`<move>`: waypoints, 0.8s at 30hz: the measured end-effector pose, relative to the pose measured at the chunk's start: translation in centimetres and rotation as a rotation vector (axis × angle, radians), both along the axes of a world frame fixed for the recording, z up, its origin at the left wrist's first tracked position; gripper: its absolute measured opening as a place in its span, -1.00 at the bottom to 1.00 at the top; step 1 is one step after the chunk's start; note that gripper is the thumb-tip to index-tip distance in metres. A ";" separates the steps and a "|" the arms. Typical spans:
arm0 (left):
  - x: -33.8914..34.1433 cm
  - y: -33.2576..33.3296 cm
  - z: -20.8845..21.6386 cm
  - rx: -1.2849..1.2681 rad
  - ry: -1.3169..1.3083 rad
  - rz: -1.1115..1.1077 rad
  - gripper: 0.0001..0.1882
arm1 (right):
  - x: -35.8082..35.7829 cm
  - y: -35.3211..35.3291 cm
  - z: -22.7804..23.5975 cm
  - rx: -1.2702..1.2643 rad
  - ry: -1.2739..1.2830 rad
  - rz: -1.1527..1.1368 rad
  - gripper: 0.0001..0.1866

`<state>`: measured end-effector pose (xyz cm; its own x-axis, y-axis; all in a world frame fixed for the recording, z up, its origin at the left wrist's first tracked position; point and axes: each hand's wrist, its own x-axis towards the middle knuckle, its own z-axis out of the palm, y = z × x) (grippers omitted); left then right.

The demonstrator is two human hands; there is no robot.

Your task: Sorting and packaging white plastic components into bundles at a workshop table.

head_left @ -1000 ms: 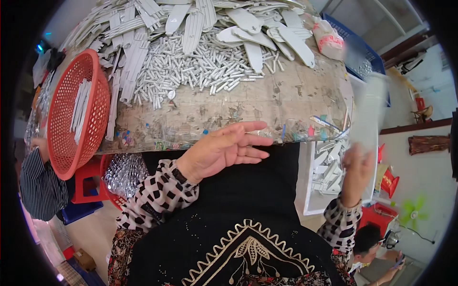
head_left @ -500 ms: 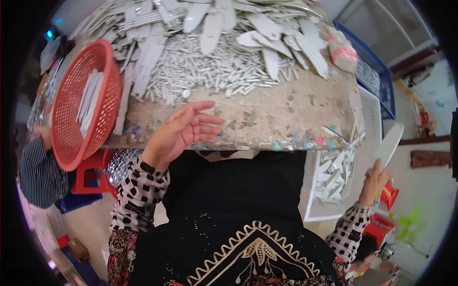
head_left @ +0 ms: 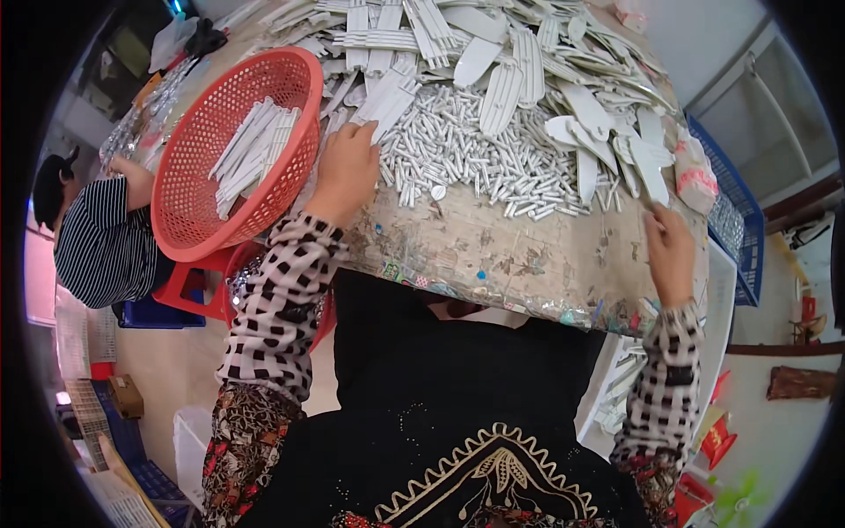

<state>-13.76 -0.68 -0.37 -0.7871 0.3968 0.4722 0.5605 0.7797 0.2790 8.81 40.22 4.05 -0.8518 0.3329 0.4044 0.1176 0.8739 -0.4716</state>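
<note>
My left hand (head_left: 348, 172) reaches over the table beside the orange basket. Its fingers are bent and closed on the near end of a ribbed white plastic strip (head_left: 390, 99). Long thin white strips (head_left: 255, 150) lie inside the orange mesh basket (head_left: 180, 207), which is tilted. My right hand (head_left: 671, 255) is above the right part of the table's near edge, fingers pinched together. Its fingertips are beside the end of a flat white blade-shaped piece (head_left: 653, 172); what they hold, if anything, is hidden.
Small white rods (head_left: 475, 154) are heaped mid-table, with flat white pieces (head_left: 480, 62) piled behind. A wrapped white-and-pink bundle (head_left: 695, 176) sits at the right edge. Beyond are a blue crate (head_left: 746, 224) and a white bin (head_left: 723, 299). Another person's striped sleeve (head_left: 101, 242) is at left.
My left hand has moved forward onto the white strips. My right hand came from above the white bin to the table edge; the white blade piece it held no longer shows. The view has shifted.
</note>
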 end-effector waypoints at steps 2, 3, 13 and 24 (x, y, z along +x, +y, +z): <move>-1.2 1.0 0.0 -0.127 -0.057 0.130 -0.59 | -4.2 -1.9 0.9 0.084 -0.045 0.058 -0.75; -1.8 1.5 -0.1 -0.169 -0.097 0.198 -0.60 | -6.0 -2.2 0.7 0.089 -0.039 0.057 -0.75; -4.2 1.0 -0.5 0.034 -0.292 0.240 -0.51 | -12.1 -4.1 -1.8 0.610 -0.086 -0.085 -0.49; -2.5 1.0 -1.2 0.649 -0.320 -0.087 -0.79 | -6.1 -1.9 -1.5 0.631 0.255 0.151 -0.58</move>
